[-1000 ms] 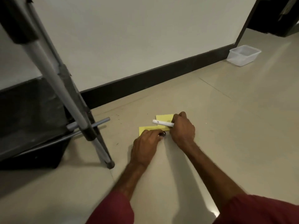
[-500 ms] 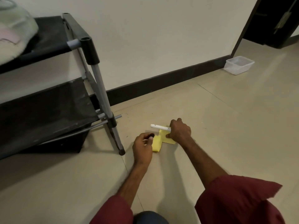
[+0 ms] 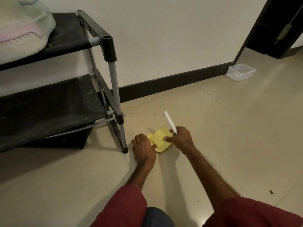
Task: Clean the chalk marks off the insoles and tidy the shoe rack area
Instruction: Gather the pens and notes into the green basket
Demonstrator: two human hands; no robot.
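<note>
The yellow sheet (image 3: 159, 138) lies on the floor (image 3: 229, 145) right between the person's two hands, a bit bent and folded up. I cannot tell if it is cloth or paper. Its long side looks like it runs from about 10 o'clock to 4 o'clock, but the folds make that hard to read. The right hand (image 3: 180, 138) sits at the sheet's 3 o'clock edge. Its fingers are curled tight round the low end of a white marker (image 3: 169, 121), and one fingertip rests on the sheet too. The marker sticks up and away from the hand, pointing to about 11 o'clock, and that is its long line. The left hand (image 3: 143, 148) is at the sheet's 8 o'clock edge, knuckles up and fingers tucked under, touching the sheet. I cannot tell if it has a pinch on the sheet or just rests there. Both hands are touching the sheet, so I think either one could lift it. I see no insoles from here. The shoe rack (image 3: 113, 82) stands at 9 o'clock, its front leg just beside the left hand, with a pale shoe (image 3: 21, 30) on the top shelf. Far off at 2 o'clock, a clear plastic box (image 3: 240, 72) sits by the wall.
</note>
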